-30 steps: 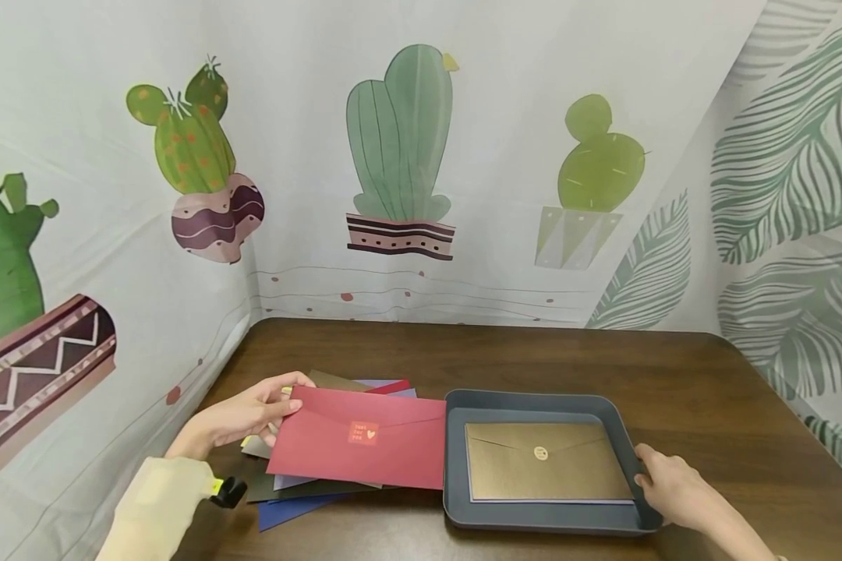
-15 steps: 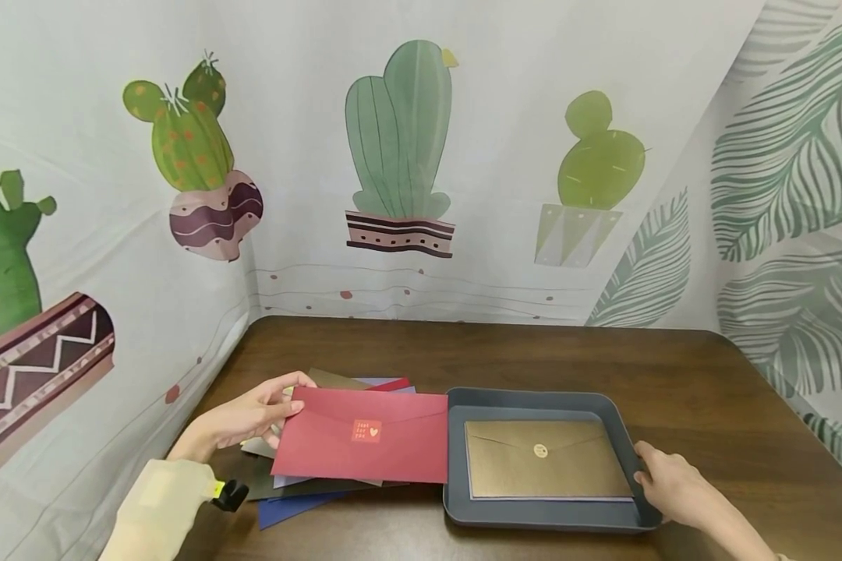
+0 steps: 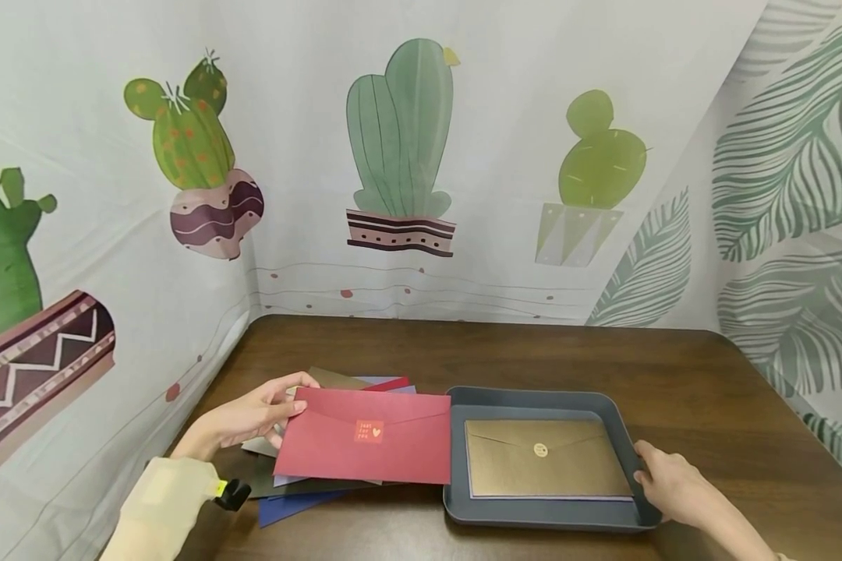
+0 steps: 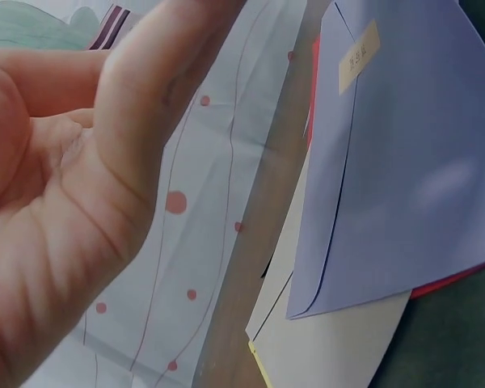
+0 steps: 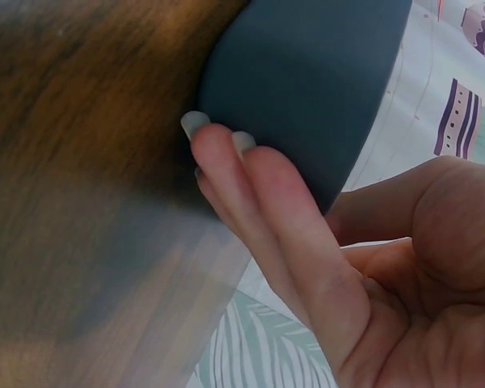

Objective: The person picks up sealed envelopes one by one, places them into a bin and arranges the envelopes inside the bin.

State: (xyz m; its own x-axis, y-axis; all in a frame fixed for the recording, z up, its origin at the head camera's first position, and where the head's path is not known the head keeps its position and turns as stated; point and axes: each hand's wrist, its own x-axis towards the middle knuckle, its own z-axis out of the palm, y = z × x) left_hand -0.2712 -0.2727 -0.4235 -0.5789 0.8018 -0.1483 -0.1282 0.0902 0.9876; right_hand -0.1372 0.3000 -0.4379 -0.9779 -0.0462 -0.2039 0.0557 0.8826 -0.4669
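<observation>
Left hand [image 3: 256,413]: extended from the left, thumb on the upper face and fingers behind, pinching the left end of a red envelope [image 3: 365,460]. Envelope with sticker, flap side up, above the left half of the worktop [image 3: 533,354], its right end overlapping the tray's left rim in the head view. Right hand [image 3: 673,483]: reached in from the near right, thumb and fingers gripping the right wall of a dark grey tray [image 3: 533,516]. Gold envelope [image 3: 543,475]: flat inside the tray.

Change: compared with one second earlier, the red envelope and left hand had shifted slightly right; the right hand had kept its place.

Obscured: pile of envelopes [image 3: 295,489], mostly covered by the red one, number not countable; contact between the two not determinable. Left fingertips cut off in the left wrist view; a lavender envelope [image 4: 412,162] appeared there cropped. Sheet edge beneath the gold envelope: too thin to identify.
</observation>
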